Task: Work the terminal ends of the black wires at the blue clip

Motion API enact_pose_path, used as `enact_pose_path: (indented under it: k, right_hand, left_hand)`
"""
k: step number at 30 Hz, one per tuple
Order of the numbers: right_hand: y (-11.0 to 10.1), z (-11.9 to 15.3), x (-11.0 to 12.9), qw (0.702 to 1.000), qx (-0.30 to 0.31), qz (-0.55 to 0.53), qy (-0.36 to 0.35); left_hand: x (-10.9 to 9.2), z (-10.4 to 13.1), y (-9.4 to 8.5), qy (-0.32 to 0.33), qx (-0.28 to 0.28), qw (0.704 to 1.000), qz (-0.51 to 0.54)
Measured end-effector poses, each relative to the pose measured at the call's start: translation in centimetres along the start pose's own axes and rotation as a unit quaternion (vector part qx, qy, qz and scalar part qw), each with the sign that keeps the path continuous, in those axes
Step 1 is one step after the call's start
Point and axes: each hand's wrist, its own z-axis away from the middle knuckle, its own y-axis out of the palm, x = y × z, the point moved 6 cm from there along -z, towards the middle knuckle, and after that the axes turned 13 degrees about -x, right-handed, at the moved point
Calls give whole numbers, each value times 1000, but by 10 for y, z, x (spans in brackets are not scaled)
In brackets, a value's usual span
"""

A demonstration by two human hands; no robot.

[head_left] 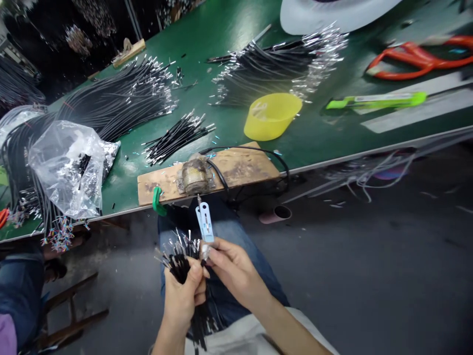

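My left hand point(186, 291) is closed round a bundle of short black cables point(179, 266) with silvery ends, held upright over my lap. Close against it on the right, my right hand point(231, 268) pinches at a small silvery piece near the cable tips; fingertips hide part of it. Just above my right fingers hangs a light blue clip point(205, 224), below a small round metal device point(195, 175). That device sits on a wooden board point(244, 167) at the table's edge, with a green clamp point(158, 201) at the board's left end.
The green table point(221, 118) carries black cable piles, a yellow ring point(272, 117), a clear plastic bag point(68, 167), a green cutter point(377, 101) and orange-handled scissors point(421, 61). A pink cup-like tube point(275, 214) shows below the edge. Another person's leg point(20, 286) is at left.
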Motion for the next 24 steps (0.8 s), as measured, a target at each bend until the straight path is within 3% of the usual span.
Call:
enact_pose_path:
  k: [6,10,14,15,17,19,20,22,24]
  right_hand:
    - [-1,1,33,975,25,142,-168]
    - [0,9,36,956,-27,170,-240]
    - [0,26,50,854,-111,243,-446]
    - [-1,26,51,849,-104,243,-458]
    - [-2,16,45,903,-46,200,-377]
    - [-1,4,31,973,42,113,-199]
    - [1,1,23,988,83,68,-107]
    - [3,-2,12,992,124,12,19]
    - [-1,-6,9,991,116,17,65]
  left_hand:
    - [4,0,-1,-19,-3,999,-37]
    - [3,-1,1,31,-18,998,-51]
    - [6,-6,-4,63,-46,993,-86]
    - [6,-7,-6,71,-53,991,-97]
    - [3,-8,-10,92,-67,988,-108]
    - [-2,-9,-11,111,-70,985,-112]
    - [-5,-9,-10,121,-69,984,-114]
    - [-13,-8,-7,146,-62,980,-120]
    - [-23,-5,-4,190,-70,971,-124]
